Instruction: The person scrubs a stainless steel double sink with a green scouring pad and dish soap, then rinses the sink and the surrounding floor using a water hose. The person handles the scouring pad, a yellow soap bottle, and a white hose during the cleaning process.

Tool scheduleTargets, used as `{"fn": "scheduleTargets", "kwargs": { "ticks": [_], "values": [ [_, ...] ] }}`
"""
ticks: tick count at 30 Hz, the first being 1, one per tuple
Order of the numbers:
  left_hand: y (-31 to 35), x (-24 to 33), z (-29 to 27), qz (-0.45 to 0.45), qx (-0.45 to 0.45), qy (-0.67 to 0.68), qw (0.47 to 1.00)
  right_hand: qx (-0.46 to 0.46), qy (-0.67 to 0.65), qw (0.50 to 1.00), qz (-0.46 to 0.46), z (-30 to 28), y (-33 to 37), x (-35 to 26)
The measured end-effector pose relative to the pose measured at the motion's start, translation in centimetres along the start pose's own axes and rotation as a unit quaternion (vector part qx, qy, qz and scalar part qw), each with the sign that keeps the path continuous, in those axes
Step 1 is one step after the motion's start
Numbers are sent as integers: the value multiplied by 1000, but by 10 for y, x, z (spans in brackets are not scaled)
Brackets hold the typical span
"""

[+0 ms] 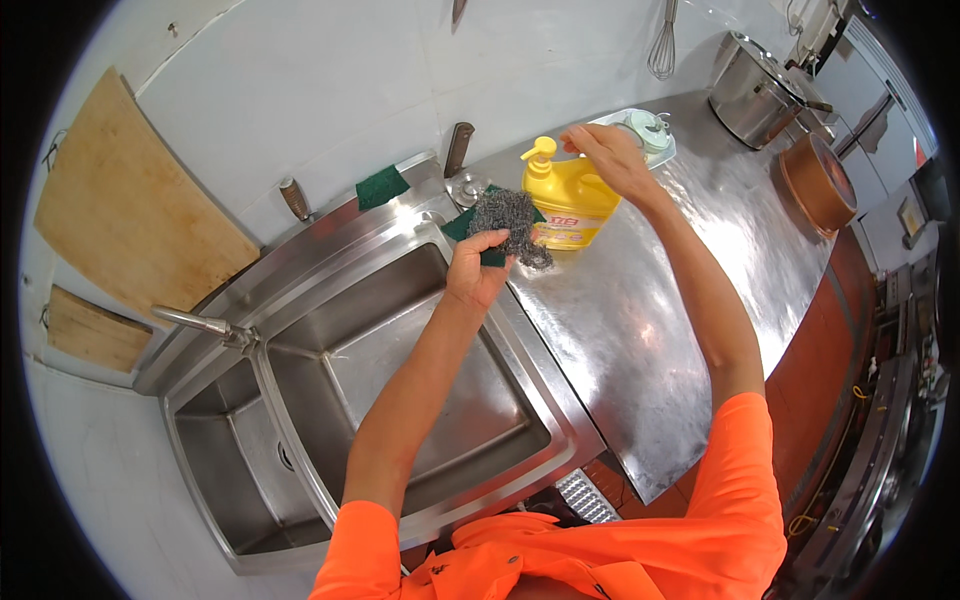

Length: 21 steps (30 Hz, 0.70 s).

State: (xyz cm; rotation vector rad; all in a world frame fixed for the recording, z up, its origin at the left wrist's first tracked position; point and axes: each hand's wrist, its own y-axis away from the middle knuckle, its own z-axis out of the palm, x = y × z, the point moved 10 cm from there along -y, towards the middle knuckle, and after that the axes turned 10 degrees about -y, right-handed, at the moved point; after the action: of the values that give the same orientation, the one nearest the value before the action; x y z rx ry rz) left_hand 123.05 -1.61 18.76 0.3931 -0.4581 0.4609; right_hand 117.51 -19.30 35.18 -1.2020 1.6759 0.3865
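My left hand [477, 268] holds a grey steel wool scrubber [505, 222] together with a green scouring pad [492, 256], raised over the sink's right rim. Just behind it a yellow pump bottle of dish soap [568, 197] stands on the steel counter [650, 320]. My right hand [606, 152] rests on top of the bottle by its pump head [540, 152], fingers curled at the pump.
A double steel sink [400, 400] with a tap [200, 323] lies at left. Another green pad [381, 186], a round lid [466, 187] and two knife handles sit behind it. A white dish [645, 135], steel pot [752, 92], copper pan [818, 182] and wooden boards [130, 200] surround.
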Motion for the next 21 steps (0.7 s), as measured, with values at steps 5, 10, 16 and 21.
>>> {"fn": "scheduleTargets", "kwargs": {
  "ticks": [5, 10, 16, 21],
  "values": [
    [-13, 0, 10, 3, -5, -38, 999, -11, 182, 980, 76, 30, -42, 6],
    [-13, 9, 17, 24, -1, -50, 998, -30, 259, 965, 15, 60, -42, 14],
    [-24, 8, 8, 21, -9, -21, 1000, -96, 313, 943, 57, 77, -37, 26],
    [-21, 8, 19, 33, -37, -46, 998, -143, 207, 968, -23, 74, -46, 36]
  ]
}}
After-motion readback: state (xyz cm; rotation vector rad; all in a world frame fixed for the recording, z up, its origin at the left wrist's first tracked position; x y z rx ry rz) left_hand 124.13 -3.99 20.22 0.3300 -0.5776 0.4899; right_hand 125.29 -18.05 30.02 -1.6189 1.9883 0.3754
